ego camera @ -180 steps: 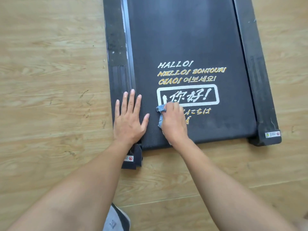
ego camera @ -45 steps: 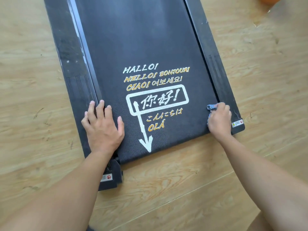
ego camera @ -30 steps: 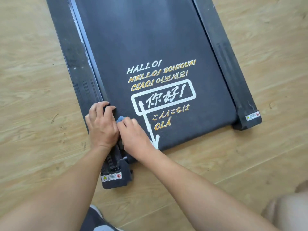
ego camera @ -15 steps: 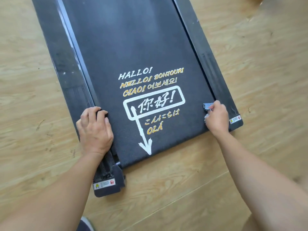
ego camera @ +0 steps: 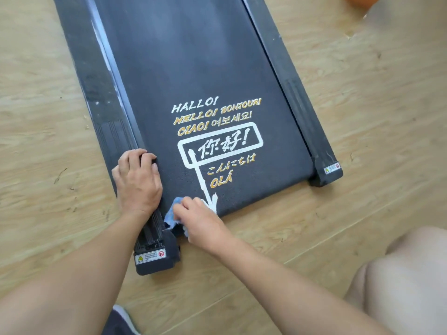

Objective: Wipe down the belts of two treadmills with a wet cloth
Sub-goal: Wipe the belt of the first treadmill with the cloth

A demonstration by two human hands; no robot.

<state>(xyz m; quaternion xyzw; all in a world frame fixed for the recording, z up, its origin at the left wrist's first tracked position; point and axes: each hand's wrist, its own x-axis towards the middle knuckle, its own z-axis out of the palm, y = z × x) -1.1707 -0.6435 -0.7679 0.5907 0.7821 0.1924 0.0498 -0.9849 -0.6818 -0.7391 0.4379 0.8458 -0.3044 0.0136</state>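
Cloth (ego camera: 170, 214) gripped by right hand (ego camera: 203, 221), just beside left hand (ego camera: 139, 182).

The treadmill belt (ego camera: 198, 68) reads "HALLO!", "HELLO! BONJOUR!", "CIAO! 여보세요!", boxed "你好!", "こんにちは", "OLÁ". The rail-end warning stickers (ego camera: 150, 256) are too small to read.

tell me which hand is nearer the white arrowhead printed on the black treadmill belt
Right. The right hand, holding the crumpled blue cloth, overlaps the white arrowhead. The left hand is further left, gripping the black treadmill belt at its edge.
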